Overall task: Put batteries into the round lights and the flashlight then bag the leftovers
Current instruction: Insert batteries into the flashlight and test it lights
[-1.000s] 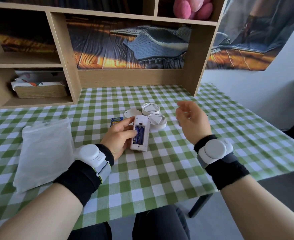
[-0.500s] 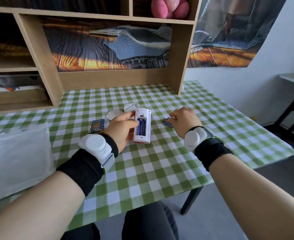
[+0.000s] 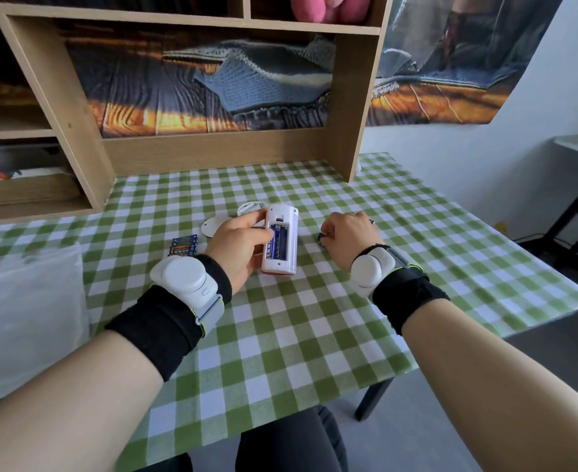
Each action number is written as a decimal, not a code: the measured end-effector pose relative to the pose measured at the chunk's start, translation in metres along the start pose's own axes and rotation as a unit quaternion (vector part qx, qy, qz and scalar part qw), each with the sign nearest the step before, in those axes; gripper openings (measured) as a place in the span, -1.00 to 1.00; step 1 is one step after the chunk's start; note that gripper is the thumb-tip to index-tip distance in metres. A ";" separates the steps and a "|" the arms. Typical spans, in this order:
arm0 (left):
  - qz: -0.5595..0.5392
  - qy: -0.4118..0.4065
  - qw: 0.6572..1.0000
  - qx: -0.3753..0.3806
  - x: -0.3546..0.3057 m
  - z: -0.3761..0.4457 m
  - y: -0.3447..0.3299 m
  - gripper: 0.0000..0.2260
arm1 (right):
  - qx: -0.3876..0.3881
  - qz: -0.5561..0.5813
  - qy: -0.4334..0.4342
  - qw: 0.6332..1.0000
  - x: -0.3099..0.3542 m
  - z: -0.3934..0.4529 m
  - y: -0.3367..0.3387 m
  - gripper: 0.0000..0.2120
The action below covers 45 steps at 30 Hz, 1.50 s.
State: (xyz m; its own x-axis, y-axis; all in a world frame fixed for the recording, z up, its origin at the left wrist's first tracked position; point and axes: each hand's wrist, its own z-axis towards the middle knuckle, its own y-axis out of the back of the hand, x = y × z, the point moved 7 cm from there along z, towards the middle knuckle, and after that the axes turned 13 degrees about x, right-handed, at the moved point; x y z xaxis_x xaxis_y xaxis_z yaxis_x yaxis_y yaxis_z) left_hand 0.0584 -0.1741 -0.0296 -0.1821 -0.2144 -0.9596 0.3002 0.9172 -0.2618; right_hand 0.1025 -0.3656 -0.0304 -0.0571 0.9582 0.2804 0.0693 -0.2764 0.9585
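Wooden shelf unit (image 3: 355, 97) on green-checked table (image 3: 280, 335), white wall (image 3: 485, 158).

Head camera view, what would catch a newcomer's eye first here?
Probably the white flashlight at the middle of the green checked table, its battery bay open with blue batteries inside, held by the left hand. Just right of it, the right hand curls over something small and dark on the cloth. A pack of blue batteries lies left of the left hand.
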 end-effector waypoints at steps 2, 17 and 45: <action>0.000 -0.004 1.000 -0.005 -0.001 -0.001 0.004 -0.57 | 0.032 -0.007 0.004 0.999 0.002 0.004 -0.007 -0.86; -0.046 -0.039 0.998 -0.010 -0.005 -0.030 0.054 -0.66 | -0.122 0.241 0.136 0.953 0.061 -0.030 0.018 -0.84; -0.112 -0.125 0.986 -0.006 0.000 -0.058 0.106 -0.68 | -0.051 0.445 0.233 0.863 0.151 -0.056 -0.027 -0.82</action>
State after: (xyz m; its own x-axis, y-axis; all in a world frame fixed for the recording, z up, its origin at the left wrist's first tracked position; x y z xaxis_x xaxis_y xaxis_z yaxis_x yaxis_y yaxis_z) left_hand 0.0355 -0.0578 -0.0515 -0.0052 -0.4862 -0.8738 0.2667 0.8415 -0.4699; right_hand 0.0364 -0.2171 -0.0114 -0.4230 0.2349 0.8752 0.2060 -0.9156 0.3453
